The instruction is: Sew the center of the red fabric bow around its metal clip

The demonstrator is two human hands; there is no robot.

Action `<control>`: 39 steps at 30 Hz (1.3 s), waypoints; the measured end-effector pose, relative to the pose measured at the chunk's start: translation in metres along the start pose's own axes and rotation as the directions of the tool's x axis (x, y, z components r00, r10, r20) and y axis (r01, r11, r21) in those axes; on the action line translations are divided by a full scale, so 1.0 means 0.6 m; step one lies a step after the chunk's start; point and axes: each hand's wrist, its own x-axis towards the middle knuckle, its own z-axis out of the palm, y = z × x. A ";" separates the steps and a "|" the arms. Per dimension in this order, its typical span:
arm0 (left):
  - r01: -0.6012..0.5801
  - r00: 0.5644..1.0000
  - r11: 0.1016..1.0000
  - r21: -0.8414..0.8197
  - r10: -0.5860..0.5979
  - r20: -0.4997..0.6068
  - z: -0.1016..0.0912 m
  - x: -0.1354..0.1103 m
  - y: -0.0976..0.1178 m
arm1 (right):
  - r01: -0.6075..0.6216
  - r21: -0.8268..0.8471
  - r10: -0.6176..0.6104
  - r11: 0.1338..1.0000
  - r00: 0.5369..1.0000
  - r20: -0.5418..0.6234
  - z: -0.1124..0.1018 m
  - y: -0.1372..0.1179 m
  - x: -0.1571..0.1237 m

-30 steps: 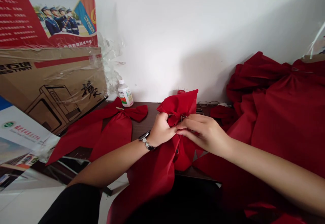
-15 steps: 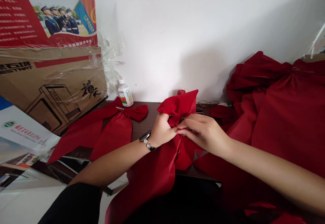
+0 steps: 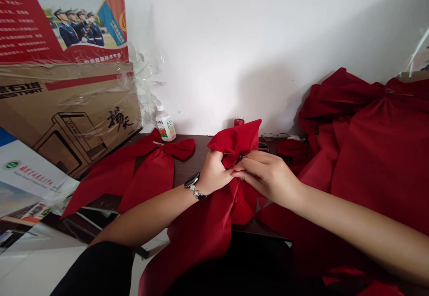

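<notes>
My left hand point(image 3: 214, 173), wearing a dark watch and a bracelet, is closed around the gathered middle of a red fabric bow point(image 3: 234, 139). The bow's loop stands up above the thumb, and its long tails hang down toward my lap. My right hand point(image 3: 268, 173) is pinched at the bow's gathered centre, its fingertips touching the left thumb. A small dark spot with a thin glint shows beside the right fingertips. What exactly they pinch is too small to make out.
Another red bow point(image 3: 157, 162) with a metal pin lies on the dark table at left, near a white bottle point(image 3: 166, 124). A red spool point(image 3: 239, 122) with needles and glasses point(image 3: 275, 137) are by the wall. Red bows point(image 3: 378, 144) pile at right; cardboard boxes point(image 3: 70, 117) stand left.
Almost nothing differs. Both hands keep their places on the bow, with only a very slight shift of the right fingers at its centre.
</notes>
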 end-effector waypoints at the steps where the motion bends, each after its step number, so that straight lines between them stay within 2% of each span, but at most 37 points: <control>1: -0.003 1.000 1.000 0.002 0.003 0.003 0.000 -0.001 -0.001 | -0.020 -0.013 0.021 1.000 1.000 0.009 -0.001 -0.001 0.000; 6: -0.028 0.999 1.000 -0.001 0.028 0.035 0.000 -0.002 -0.007 | -0.159 -0.002 0.159 0.987 0.986 0.046 -0.003 -0.002 -0.003; 9: 0.006 0.999 0.997 -0.072 -0.003 0.035 -0.002 0.001 -0.010 | -0.155 0.001 0.155 0.988 0.988 -0.006 0.001 0.001 -0.005; 11: 0.069 0.996 0.987 -0.148 -0.060 0.060 -0.005 0.006 -0.010 | -0.108 0.041 0.110 0.993 0.992 -0.055 0.000 0.003 -0.005; 13: 0.149 0.987 0.968 -0.200 -0.133 0.092 -0.008 0.011 -0.010 | -0.100 0.132 0.118 0.986 0.984 -0.136 -0.006 0.006 -0.001; 15: 0.228 0.970 0.938 -0.259 -0.198 0.138 -0.011 0.014 -0.010 | -0.156 0.243 0.213 0.957 0.950 -0.227 -0.016 0.009 0.005; 17: 0.299 0.950 0.887 -0.350 -0.243 0.196 -0.014 0.015 -0.009 | -0.256 0.325 0.342 0.910 0.908 -0.242 -0.027 0.017 0.012; 19: 0.343 0.935 0.831 -0.437 -0.261 0.238 -0.015 0.015 -0.008 | -0.383 0.361 0.459 0.850 0.875 -0.153 -0.033 0.029 0.017; 21: 0.356 0.932 0.797 -0.489 -0.267 0.243 -0.016 0.014 -0.007 | -0.491 0.384 0.532 0.782 0.847 0.000 -0.034 0.040 0.021; 24: 0.378 0.924 0.768 -0.516 -0.278 0.263 -0.016 0.012 -0.007 | -0.570 0.531 0.523 0.628 0.813 0.254 -0.030 0.049 0.023; 26: 0.385 0.920 0.768 -0.512 -0.278 0.276 -0.017 0.010 -0.008 | -0.576 0.648 0.478 0.497 0.806 0.350 -0.026 0.049 0.023; 28: 0.363 0.929 0.784 -0.503 -0.258 0.266 -0.017 0.010 -0.008 | -0.561 0.716 0.474 0.415 0.805 0.356 -0.023 0.047 0.022; 30: 0.325 0.940 0.823 -0.465 -0.229 0.252 -0.017 0.010 -0.008 | -0.551 0.740 0.502 0.385 0.799 0.333 -0.020 0.045 0.021; 34: 0.257 0.956 0.895 -0.364 -0.179 0.233 -0.018 0.010 -0.008 | -0.544 0.744 0.522 0.388 0.795 0.309 -0.014 0.044 0.020; 36: 0.259 0.954 0.886 -0.386 -0.173 0.243 -0.019 0.009 -0.009 | -0.525 0.749 0.504 0.405 0.811 0.295 -0.013 0.045 0.020; 39: 0.299 0.930 0.824 -0.481 -0.139 0.340 -0.021 0.006 -0.014 | -0.496 0.743 0.451 0.449 0.844 0.291 -0.015 0.048 0.020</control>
